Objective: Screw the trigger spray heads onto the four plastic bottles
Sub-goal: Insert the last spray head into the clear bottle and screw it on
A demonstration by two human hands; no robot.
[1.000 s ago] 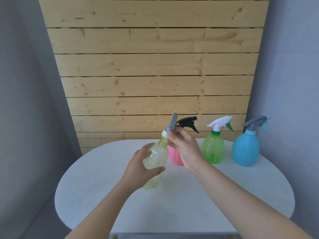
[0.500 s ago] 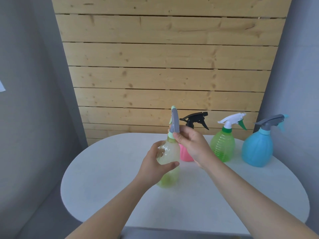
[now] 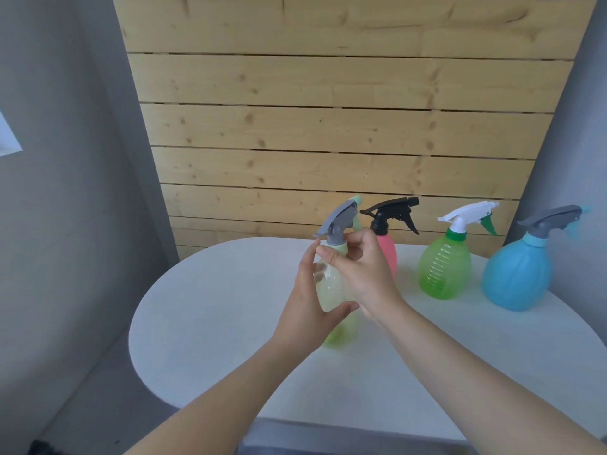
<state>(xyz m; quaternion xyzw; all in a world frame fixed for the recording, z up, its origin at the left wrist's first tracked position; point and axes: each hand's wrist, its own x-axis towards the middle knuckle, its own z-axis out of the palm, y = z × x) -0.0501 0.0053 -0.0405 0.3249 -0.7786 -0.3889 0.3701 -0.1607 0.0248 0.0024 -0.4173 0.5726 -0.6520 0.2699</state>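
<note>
1. The left hand (image 3: pixel 307 310) wraps its fingers and thumb around the body of the pale yellow-green bottle (image 3: pixel 331 290), which it holds upright near the middle of the table. The right hand (image 3: pixel 359 274) curls round that bottle's neck, fingers pinching the collar just beneath the grey trigger head (image 3: pixel 340 221).
2. The surface is a white rounded table (image 3: pixel 213 307), pushed against a wall of pale horizontal wooden planks (image 3: pixel 328 133). Grey walls (image 3: pixel 65 224) close in on both sides.
3. I count four bottles. Besides the held one, three stand in a row along the back edge: a pink bottle (image 3: pixel 389 254) with a black trigger head (image 3: pixel 392 213), partly behind the right hand; a green bottle (image 3: pixel 443 267) with a white trigger head (image 3: pixel 468 215); and a blue bottle (image 3: pixel 517 277) with a grey trigger head (image 3: pixel 550 220).
4. Four trigger heads, one atop each bottle.
</note>
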